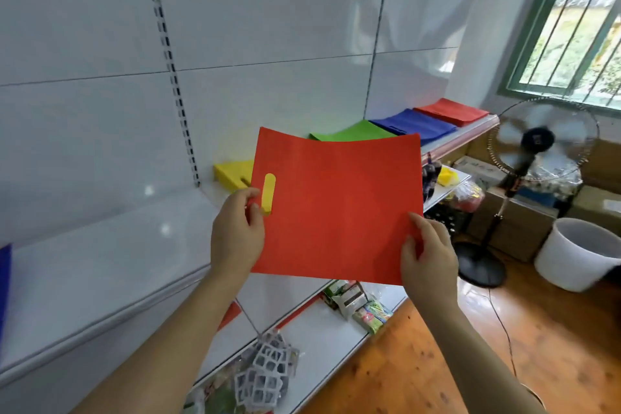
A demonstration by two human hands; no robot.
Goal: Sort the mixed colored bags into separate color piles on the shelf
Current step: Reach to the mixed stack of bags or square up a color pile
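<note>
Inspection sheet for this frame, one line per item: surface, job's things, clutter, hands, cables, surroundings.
Surface: white shelf, mostly bare near the person.
Job's things: red bag held flat; yellow pile, green pile, blue pile, red pile in a row.
Clutter: packaged goods on the lower shelf.
Hands: left hand and right hand grip the bag's edges.
Cables: cord across the floor.
Surroundings: fan, white bucket, window.
</note>
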